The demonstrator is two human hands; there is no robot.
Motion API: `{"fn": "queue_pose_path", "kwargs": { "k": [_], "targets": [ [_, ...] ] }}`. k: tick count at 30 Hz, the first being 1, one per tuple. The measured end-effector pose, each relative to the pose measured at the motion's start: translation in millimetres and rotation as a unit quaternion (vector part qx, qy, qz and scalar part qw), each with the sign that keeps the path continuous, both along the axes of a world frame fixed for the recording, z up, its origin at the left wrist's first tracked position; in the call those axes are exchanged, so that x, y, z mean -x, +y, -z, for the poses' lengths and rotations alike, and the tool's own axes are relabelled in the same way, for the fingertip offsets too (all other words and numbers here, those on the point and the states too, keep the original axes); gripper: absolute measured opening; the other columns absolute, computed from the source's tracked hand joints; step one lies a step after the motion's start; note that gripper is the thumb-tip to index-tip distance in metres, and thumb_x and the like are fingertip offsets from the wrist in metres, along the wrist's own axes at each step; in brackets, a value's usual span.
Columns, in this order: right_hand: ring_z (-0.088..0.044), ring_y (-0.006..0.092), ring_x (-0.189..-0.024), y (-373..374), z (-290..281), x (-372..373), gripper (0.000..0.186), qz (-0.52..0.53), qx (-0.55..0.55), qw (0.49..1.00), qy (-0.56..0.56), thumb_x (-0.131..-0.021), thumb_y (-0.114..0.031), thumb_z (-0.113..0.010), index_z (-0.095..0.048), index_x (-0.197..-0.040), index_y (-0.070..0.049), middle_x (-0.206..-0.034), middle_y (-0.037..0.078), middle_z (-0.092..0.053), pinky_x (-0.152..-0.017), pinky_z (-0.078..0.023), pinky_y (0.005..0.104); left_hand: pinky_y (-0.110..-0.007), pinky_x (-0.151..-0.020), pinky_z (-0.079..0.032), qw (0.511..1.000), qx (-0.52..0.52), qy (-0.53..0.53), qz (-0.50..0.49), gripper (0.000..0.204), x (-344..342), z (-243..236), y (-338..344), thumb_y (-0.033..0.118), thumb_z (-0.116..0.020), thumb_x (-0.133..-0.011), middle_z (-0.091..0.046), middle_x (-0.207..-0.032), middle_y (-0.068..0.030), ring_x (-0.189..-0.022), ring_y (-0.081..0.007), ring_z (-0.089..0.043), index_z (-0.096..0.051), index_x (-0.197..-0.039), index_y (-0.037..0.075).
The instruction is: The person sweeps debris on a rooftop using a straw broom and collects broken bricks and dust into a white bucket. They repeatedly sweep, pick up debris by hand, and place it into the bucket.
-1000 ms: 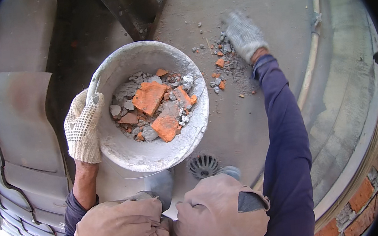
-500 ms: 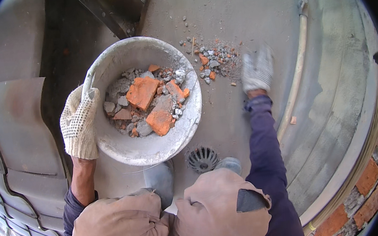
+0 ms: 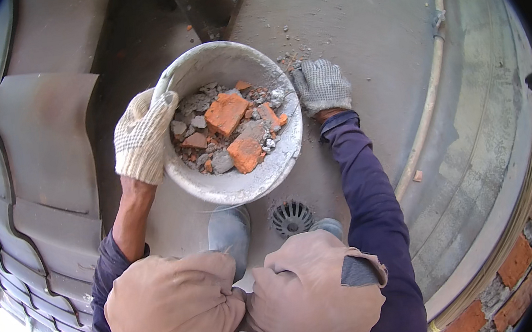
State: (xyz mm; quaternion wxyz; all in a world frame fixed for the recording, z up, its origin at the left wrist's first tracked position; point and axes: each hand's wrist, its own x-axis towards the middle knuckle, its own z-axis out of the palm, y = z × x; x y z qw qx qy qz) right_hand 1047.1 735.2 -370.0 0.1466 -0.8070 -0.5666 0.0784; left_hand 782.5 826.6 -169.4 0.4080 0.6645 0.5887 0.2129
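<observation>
A round, pale bucket [image 3: 236, 191], crusted with grey cement, holds orange brick pieces [image 3: 226, 114] and grey mortar rubble [image 3: 221, 162]. My left hand [image 3: 143, 137], in a cream knit glove with dots, grips its left rim, thumb over the edge. On the other side my right hand [image 3: 322, 87], in a greyish knit glove, is low at the floor beside the bucket's right wall. Its fingers are curled and point toward the bucket; whatever lies under them is hidden. A few loose crumbs of rubble [image 3: 290, 58] show just beyond that hand.
Overlapping grey roof tiles [image 3: 46, 138] rise along the left. A dark metal post [image 3: 205, 5] stands behind the bucket. A floor drain grate [image 3: 291, 218] lies between my boots [image 3: 229, 234]. A pale pipe [image 3: 431, 91] runs along the right, with brickwork [image 3: 516, 262] at lower right.
My right hand has moved left across the floor to the bucket's side, over where the small rubble pile showed. The view has shifted; my left hand keeps its grip on the rim.
</observation>
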Motion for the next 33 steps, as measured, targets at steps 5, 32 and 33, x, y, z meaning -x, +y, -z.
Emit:
{"fn": "queue_pose_path", "kwargs": {
  "k": [5, 32, 33],
  "targets": [
    [-0.065, 0.0363, -0.097, 19, 14, -22, 0.035, 0.002, 0.052, 0.998, 0.041, -0.095, -0.04, -0.055, -0.069, -0.105, -0.009, -0.102, 0.017, -0.069, -0.083, -0.052, 0.0481, -0.031, -0.069, -0.051, 0.999, 0.003, -0.031, 0.013, 0.041, -2, -1, -3, 0.036, -0.07, -0.092, -0.068, -0.089, -0.0075, -0.077, -0.0145, -0.062, -0.07, -0.113, 0.0],
    [-0.023, 0.0362, -0.149, -129, -7, 1, 0.097, 0.21, -0.052, 0.973, 0.082, -0.088, -0.066, -0.057, -0.031, -0.153, 0.001, -0.158, 0.024, -0.029, -0.123, -0.016, 0.0482, -0.037, -0.086, -0.053, 0.982, -0.079, 0.144, 0.095, 0.033, 25, 6, 24, 0.03, -0.059, -0.099, -0.069, -0.107, -0.0138, -0.095, -0.0267, -0.065, -0.068, -0.117, 0.005],
    [-0.021, 0.0375, -0.15, -136, -1, 14, 0.102, 0.195, -0.016, 0.98, 0.028, -0.085, -0.069, -0.059, -0.03, -0.153, 0.001, -0.159, 0.024, -0.027, -0.124, -0.013, 0.0493, -0.038, -0.088, -0.052, 0.987, -0.044, 0.13, 0.084, 0.031, 26, 7, 24, 0.028, -0.059, -0.099, -0.068, -0.11, -0.0139, -0.097, -0.0278, -0.065, -0.068, -0.119, 0.006]
  ]
}}
